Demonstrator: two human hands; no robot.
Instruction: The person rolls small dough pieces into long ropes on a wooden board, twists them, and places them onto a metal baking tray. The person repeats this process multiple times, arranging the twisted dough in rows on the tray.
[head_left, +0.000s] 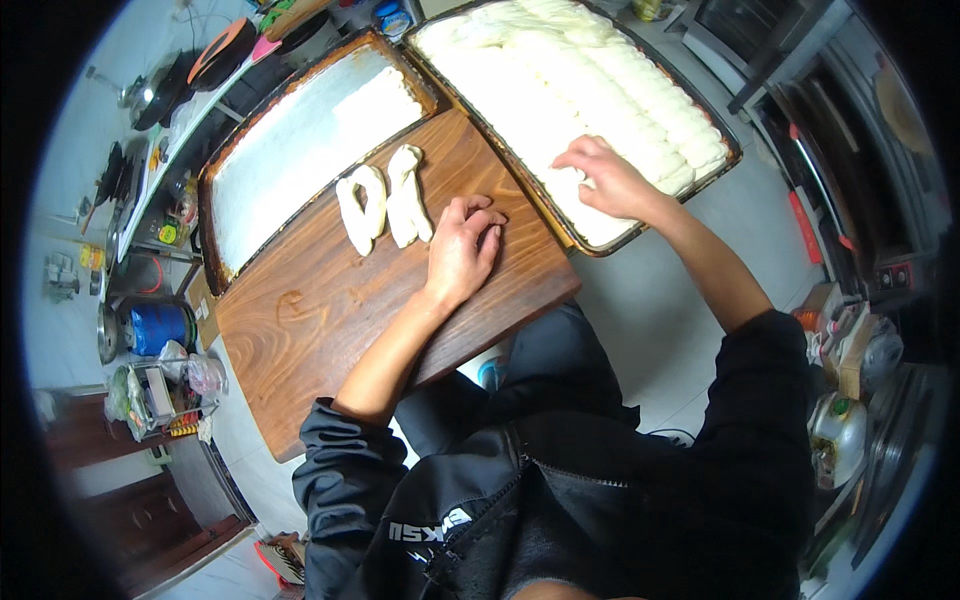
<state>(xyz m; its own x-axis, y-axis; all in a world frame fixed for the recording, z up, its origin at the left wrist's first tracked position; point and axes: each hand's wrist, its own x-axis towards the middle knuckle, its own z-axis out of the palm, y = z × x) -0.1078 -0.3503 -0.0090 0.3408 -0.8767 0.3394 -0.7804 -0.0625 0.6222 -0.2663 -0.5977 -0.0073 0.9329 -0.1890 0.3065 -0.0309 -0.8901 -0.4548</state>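
Observation:
My left hand (466, 247) rests on the wooden board (322, 322), fingers loosely bent and slightly apart, with nothing visible in it. Just left of its fingers lie two pieces of twisted dough: one (407, 196) reaches close to the hand, and the other (363, 210) has a loop with a gap in its middle. Over the near part of the right baking tray (609, 249) is my right hand (606, 174), thumb and index finger apart, with no dough seen between them. Pale dough (525, 82) fills that tray, showing rope-like strips along its right side.
Touching the board's far edge, a second baking tray (277, 165) holds pale dough (379, 105) at its right end. Pans (221, 52) and a shelf (176, 150) stand left. A wire rack with bags (161, 390) is lower left; cluttered goods (847, 352) sit right.

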